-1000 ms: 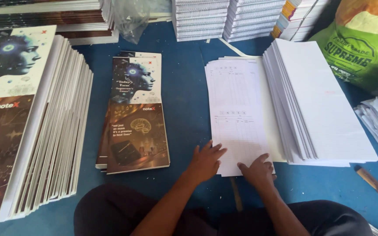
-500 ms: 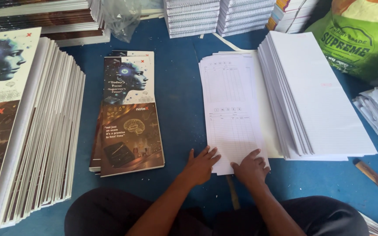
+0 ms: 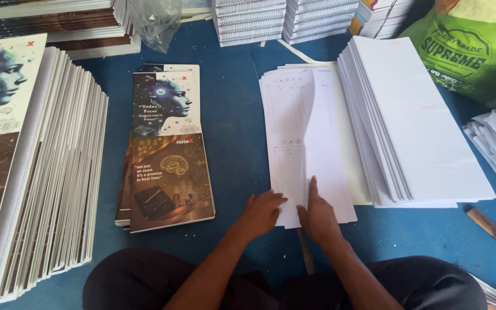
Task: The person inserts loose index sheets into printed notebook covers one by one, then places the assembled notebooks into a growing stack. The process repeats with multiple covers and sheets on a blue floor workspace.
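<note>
Right now both hands are lying spread and flat on the near end of the sheaf of ruled sheets (image 3: 302,143), the left hand (image 3: 261,212) pressing its near left corner and the right hand (image 3: 318,215) just beside it, fingers pointing up the page. To the right of the sheaf a tall stack of white paper (image 3: 420,126) is crowding its edge, while to its left the printed covers (image 3: 165,149) are lying apart on the blue floor (image 3: 231,115), and a wooden stick (image 3: 495,232) is resting beyond the stack.
</note>
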